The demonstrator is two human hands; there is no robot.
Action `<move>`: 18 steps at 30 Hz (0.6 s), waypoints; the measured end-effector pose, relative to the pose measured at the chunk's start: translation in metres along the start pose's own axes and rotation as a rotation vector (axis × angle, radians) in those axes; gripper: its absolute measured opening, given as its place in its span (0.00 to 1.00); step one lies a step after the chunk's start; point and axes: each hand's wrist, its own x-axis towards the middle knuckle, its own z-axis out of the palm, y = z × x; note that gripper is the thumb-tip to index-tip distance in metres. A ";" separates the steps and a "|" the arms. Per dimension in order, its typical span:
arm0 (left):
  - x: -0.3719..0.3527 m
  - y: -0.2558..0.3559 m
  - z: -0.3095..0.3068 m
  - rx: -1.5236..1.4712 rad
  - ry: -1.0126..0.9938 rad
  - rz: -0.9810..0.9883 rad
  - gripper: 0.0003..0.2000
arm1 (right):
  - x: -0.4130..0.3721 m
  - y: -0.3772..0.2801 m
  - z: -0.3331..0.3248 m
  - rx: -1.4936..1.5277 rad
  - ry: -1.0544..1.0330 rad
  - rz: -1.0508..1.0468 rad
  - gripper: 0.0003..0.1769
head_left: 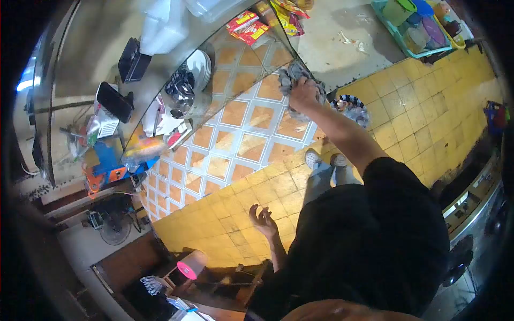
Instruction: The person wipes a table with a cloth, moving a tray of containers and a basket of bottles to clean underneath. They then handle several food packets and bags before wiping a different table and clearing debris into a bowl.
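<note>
My right hand (304, 95) is closed around a crumpled grey cloth (292, 75), which lies against the upper right end of an orange-and-white tiled surface (235, 142). A glass panel's edge runs close by the cloth. My left hand (263, 220) hangs low in front of my body, over the yellow floor tiles, with its fingers apart and slightly curled. Nothing shows in it. Beside my right wrist is a clear plastic bag (356, 115) with a dark striped thing at its top.
Behind the glass stand stacked white plates (199, 69) and red-and-yellow packets (250, 29). A teal basket (412, 51) of containers sits at upper right. A fan (115, 227) and a pink-rimmed bin (191, 266) are at lower left. Yellow tiles (407, 93) cover the floor.
</note>
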 end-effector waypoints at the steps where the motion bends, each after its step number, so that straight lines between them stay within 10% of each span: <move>1: 0.007 -0.001 -0.001 0.007 -0.011 0.008 0.24 | 0.015 -0.002 -0.004 -0.005 -0.081 -0.037 0.27; 11: 0.043 -0.007 -0.019 -0.121 -0.050 -0.029 0.19 | 0.063 0.012 -0.032 0.487 -0.122 0.262 0.57; 14: 0.042 -0.009 -0.019 -0.073 -0.116 -0.029 0.20 | 0.090 0.011 0.009 0.382 -0.042 0.278 0.52; 16: 0.044 -0.013 -0.014 -0.095 -0.112 -0.052 0.21 | 0.039 0.010 -0.006 0.448 0.163 0.334 0.28; 18: 0.053 -0.022 -0.013 -0.093 -0.141 -0.051 0.21 | 0.016 0.021 0.011 0.244 -0.021 0.006 0.25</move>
